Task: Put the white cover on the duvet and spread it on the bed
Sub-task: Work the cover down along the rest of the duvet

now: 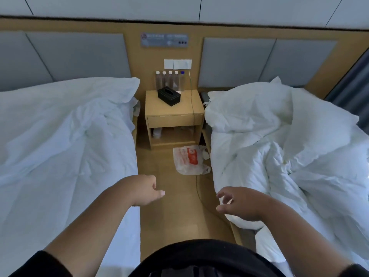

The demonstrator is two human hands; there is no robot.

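I stand in the aisle between two beds. White bedding [60, 140] lies spread and wrinkled over the left bed. On the right bed a crumpled white duvet and cover [279, 140] are heaped in folds, one corner hanging over the bed's near edge. My left hand [145, 189] hovers above the floor beside the left bed, fingers loosely curled, holding nothing. My right hand [237, 203] hangs just in front of the hanging corner of the heap, fingers spread and bent, nothing in its grip.
A wooden nightstand [174, 116] stands between the beds with a black tissue box [169, 95] and several water bottles [169, 80]. A white and red plastic bag [189, 159] lies on the floor, and a thin cable [196, 184] trails past it.
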